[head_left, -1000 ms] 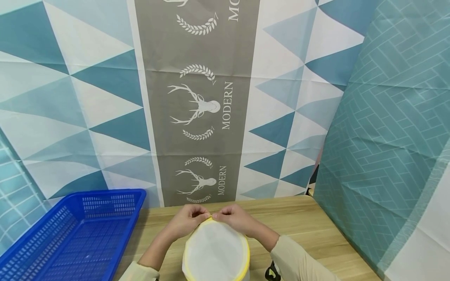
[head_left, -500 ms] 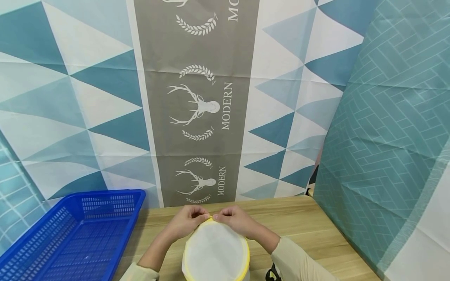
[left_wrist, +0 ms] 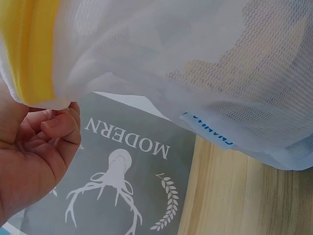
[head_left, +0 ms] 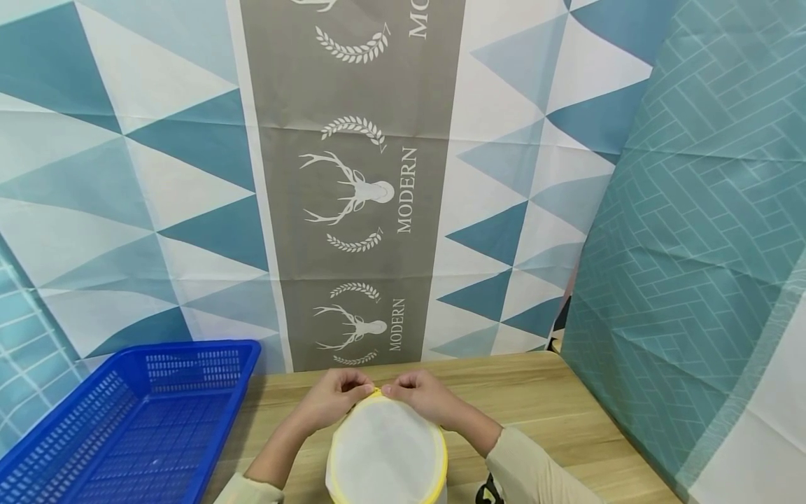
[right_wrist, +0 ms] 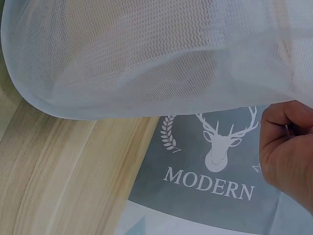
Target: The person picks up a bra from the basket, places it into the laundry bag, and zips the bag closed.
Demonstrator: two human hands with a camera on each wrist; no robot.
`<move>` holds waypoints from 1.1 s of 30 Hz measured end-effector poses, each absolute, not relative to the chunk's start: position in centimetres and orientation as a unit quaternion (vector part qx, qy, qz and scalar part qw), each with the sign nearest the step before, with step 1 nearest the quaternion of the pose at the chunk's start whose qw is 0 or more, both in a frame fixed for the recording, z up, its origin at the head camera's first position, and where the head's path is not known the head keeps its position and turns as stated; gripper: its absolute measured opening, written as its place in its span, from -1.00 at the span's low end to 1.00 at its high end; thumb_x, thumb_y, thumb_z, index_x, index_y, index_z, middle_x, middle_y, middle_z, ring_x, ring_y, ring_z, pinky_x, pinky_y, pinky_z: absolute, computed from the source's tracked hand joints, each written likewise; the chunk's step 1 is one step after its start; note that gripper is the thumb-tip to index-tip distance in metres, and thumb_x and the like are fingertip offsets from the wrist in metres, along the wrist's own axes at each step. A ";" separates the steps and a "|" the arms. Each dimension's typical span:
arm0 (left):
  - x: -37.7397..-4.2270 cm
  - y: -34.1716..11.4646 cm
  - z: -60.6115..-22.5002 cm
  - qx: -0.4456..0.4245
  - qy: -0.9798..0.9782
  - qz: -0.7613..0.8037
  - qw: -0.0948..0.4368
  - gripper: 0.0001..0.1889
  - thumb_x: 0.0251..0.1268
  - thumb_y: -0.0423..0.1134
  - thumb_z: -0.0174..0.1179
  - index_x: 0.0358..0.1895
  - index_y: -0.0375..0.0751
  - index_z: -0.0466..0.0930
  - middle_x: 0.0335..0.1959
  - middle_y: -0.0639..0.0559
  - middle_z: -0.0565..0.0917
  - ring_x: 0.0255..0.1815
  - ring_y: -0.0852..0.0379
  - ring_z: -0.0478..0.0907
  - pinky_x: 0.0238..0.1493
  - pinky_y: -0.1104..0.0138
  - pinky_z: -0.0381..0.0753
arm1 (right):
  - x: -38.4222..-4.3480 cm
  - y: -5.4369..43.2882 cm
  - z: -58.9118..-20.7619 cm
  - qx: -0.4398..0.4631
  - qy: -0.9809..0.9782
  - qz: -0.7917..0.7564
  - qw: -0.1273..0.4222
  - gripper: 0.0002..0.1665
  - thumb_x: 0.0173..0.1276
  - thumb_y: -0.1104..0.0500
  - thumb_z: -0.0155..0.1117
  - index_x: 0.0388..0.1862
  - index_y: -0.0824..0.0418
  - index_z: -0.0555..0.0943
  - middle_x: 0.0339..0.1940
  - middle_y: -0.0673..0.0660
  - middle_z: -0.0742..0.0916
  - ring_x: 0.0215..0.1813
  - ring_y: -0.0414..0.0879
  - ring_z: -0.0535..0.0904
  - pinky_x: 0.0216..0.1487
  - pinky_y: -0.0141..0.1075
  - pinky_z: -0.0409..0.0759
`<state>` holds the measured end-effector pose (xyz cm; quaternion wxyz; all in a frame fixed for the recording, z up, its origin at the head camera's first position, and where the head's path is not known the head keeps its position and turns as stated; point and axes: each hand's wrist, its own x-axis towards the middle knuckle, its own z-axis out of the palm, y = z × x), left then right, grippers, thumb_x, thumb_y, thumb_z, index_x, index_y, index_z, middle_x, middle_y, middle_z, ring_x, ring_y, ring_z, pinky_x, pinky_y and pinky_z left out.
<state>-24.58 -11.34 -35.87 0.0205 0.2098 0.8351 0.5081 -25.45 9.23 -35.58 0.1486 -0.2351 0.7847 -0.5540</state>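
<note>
A round white mesh laundry bag [head_left: 387,451] with a yellow trimmed rim stands upright at the bottom middle of the head view. At the far side of that rim my left hand [head_left: 336,397] pinches the yellow edge between thumb and fingers. Just to its right, my right hand [head_left: 428,399] pinches the same edge, a small gap between the two thumbs. The left wrist view shows the yellow trim [left_wrist: 36,49] above my curled fingers, and a small label with blue letters [left_wrist: 208,129] on the bag's side. The right fingertips are partly hidden.
A blue plastic basket [head_left: 242,392] with slotted walls stands at the left on the wooden table [head_left: 522,399]. Behind the table hangs a patterned cloth [head_left: 352,231], with a teal cloth [head_left: 686,280] along the right. A dark object [head_left: 488,490] lies by the right sleeve.
Almost nothing differs; both hands keep their pinch on the rim. The thumbs have drawn very slightly apart along the yellow edge.
</note>
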 end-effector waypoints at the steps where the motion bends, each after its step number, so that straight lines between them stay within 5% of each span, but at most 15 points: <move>1: -24.6 -11.3 -35.9 0.209 0.835 0.509 0.021 -0.79 0.33 -0.21 0.11 -0.26 -0.32 0.60 -0.51 0.04 0.56 -0.58 0.27 0.39 -0.56 0.42 0.43 | -25.4 9.3 -35.6 -0.235 0.785 -0.554 0.149 -0.60 0.38 0.03 0.13 -0.31 0.38 0.65 -0.59 -0.03 0.63 -0.66 -0.28 0.50 -0.63 -0.44 0.48; 33: -24.6 -11.2 -35.4 0.218 0.841 0.494 0.023 -0.79 0.34 -0.21 0.10 -0.29 -0.31 0.61 -0.53 0.04 0.55 -0.59 0.27 0.38 -0.56 0.42 0.44 | -25.6 9.6 -35.8 -0.226 0.786 -0.554 0.155 -0.56 0.39 -0.07 0.08 -0.20 0.30 0.64 -0.44 0.00 0.68 -0.52 -0.24 0.58 -0.50 -0.36 0.58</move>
